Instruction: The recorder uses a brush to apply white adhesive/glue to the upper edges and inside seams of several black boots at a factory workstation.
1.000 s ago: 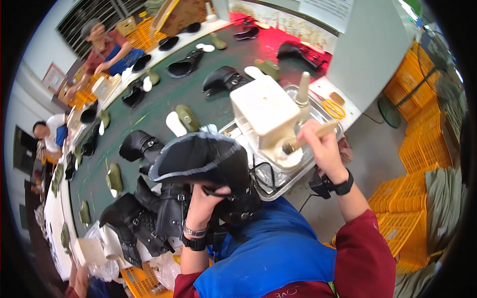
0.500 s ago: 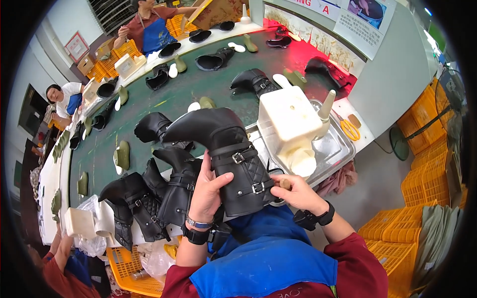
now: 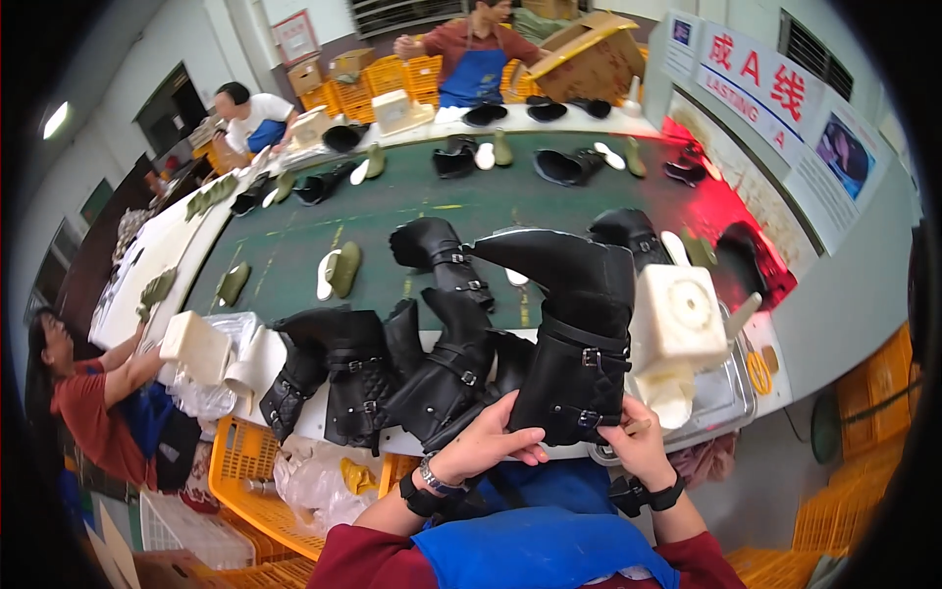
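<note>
A black leather boot (image 3: 574, 334) with buckled straps and a quilted patch stands tilted in front of me, its toe pointing left. My left hand (image 3: 496, 437) is closed around the lower left of its shaft, thumb across the front. At the shaft's right edge, beside the lower buckle, the fingers of my right hand (image 3: 636, 442) are pinched together. A small tan, wooden-looking tool end (image 3: 638, 427) sticks out from them; the rest of it is hidden. More black boots (image 3: 355, 368) stand in a cluster just left of the held one.
A white block-shaped container (image 3: 677, 304) sits on a metal tray (image 3: 726, 393) to the right, near orange scissors (image 3: 757, 373). The green conveyor (image 3: 294, 240) carries boots, insoles and olive shoe lasts (image 3: 343, 269). Orange crates (image 3: 243, 466) stand below; co-workers stand left and across.
My view has swung left and up, so the bench shifts right and down in the picture. The boot stays between my hands, its toe still leftward.
</note>
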A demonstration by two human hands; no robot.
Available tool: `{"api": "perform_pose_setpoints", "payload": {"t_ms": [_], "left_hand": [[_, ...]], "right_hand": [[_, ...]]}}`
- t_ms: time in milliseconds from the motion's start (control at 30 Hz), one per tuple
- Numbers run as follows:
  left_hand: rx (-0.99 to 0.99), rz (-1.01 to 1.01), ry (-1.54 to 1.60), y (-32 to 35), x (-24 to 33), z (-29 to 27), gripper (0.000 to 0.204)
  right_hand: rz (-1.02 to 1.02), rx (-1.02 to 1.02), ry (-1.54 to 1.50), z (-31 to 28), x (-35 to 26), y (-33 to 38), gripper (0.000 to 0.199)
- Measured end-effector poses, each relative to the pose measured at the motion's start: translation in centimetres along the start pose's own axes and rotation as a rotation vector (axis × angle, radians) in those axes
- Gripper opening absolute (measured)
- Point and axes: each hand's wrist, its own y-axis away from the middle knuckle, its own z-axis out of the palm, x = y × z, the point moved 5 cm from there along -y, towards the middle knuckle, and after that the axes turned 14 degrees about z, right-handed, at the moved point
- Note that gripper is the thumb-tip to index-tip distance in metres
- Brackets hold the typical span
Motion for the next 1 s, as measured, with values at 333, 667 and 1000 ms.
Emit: {"api": "perform_pose_setpoints", "payload": {"t_ms": [333, 667, 1000], "left_hand": [[0.567, 0.393, -0.422, 11.1, 11.5, -7.9, 0.02], [0.99, 0.75, -0.435, 21.8, 22.2, -25.8, 0.008], [0.827, 0.602, -0.035, 15.2, 24.1, -46.3, 0.005]], "right_hand": [[-0.004, 0.1, 0.22, 0.3, -0.9, -0.7, 0.035], [0.089, 0.225, 0.221, -0.1, -0.4, 0.1, 0.023], [0.149, 0.367, 0.283, 1.8, 0.7, 0.3, 0.017]]}}
